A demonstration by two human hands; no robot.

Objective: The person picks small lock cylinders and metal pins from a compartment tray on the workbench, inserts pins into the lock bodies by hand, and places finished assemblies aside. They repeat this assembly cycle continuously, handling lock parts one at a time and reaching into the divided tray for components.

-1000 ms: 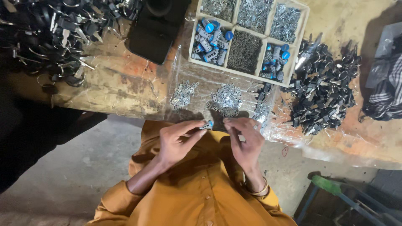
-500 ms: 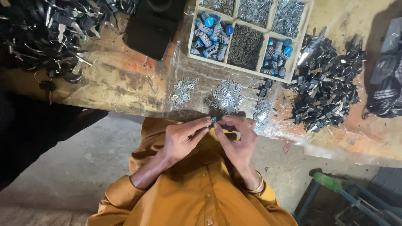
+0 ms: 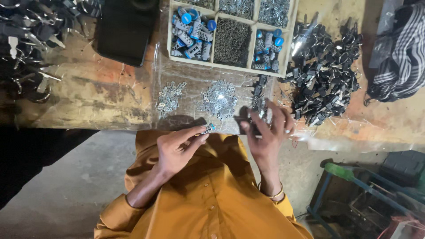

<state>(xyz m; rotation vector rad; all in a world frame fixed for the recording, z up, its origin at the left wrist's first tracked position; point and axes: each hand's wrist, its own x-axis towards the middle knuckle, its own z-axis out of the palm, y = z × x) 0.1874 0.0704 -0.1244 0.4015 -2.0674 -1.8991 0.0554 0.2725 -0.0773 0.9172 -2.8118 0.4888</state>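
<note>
My left hand (image 3: 179,148) pinches a small silver cylinder with a blue tip (image 3: 207,129) between thumb and fingers, just below the table edge. My right hand (image 3: 268,128) is spread open and reaches over a small heap of dark and silver parts (image 3: 258,101) at the table's near edge; whether it touches them I cannot tell. A pile of small silver pieces (image 3: 219,99) lies between the hands on clear plastic sheeting.
A divided wooden tray (image 3: 212,63) holds blue-capped cylinders, dark springs and silver bits. A large heap of black parts (image 3: 325,82) lies right of it, a striped cloth (image 3: 398,57) far right. A black box (image 3: 126,31) and keys (image 3: 31,40) sit left.
My hands were together working on the small cylinder. Now the right hand has let go and moved right and forward toward the parts heap; the left hand keeps the cylinder.
</note>
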